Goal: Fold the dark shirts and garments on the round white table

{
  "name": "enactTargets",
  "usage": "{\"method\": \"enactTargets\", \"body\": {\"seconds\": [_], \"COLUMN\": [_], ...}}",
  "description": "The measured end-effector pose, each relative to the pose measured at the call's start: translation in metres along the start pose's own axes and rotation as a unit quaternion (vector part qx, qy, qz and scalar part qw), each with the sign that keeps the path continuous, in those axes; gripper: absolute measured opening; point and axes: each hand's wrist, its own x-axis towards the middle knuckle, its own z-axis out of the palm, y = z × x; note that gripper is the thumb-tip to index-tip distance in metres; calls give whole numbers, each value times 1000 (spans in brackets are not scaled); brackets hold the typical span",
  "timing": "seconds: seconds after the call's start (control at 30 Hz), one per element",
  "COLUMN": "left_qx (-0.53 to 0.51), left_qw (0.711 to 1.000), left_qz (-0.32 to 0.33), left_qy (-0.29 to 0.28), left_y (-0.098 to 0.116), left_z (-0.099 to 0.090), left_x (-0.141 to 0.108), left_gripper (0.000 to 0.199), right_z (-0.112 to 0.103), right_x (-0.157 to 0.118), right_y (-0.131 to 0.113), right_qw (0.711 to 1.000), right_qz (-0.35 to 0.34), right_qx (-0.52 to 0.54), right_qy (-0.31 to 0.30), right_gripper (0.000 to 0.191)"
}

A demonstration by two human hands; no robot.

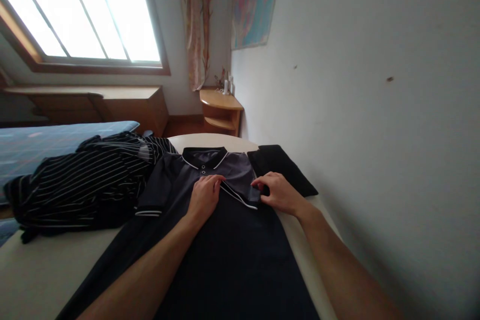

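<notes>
A dark polo shirt [232, 255] with a black collar and white trim lies spread in front of me, collar away from me. Its sleeve on the right is folded inward across the chest, with the white-edged cuff slanting over the front. My left hand [205, 197] rests below the buttons, its fingers closed at the inner end of that cuff; the fingertips are partly hidden. At the shirt's right edge is my right hand [277, 192], its fingers curved and thumb apart, the tips touching or very near the folded sleeve.
Black folded cloth [287, 167] lies beyond my right hand, close to the white wall [375, 135]. A heap of black-and-white striped clothing [93, 180] sits at left, beside blue checked bedding [56, 140]. A corner shelf [221, 100] and wooden desk [127, 97] stand farther back.
</notes>
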Motion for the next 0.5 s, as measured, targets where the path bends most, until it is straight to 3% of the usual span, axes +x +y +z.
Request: {"method": "enactTargets", "body": {"seconds": [0.23,0.37,0.5], "left_qx": [4,8,15], "left_qw": [1000,1000,997], "left_qz": [-1,23,63], "left_qy": [-1,-13,-40], "left_y": [-2,6,14], "left_z": [1,-2,-4], "left_x": [-1,-2,-5], "left_gripper": [26,21,25], "right_z": [-14,-19,-19], "right_x": [-2,-6,-8], "right_y": [0,-3,-12], "right_qw": [999,998,996], "right_qz": [32,65,32], "right_qx": [-41,-26,-75], "right_qy": [17,-6,-27], "right_gripper": [36,38,35]}}
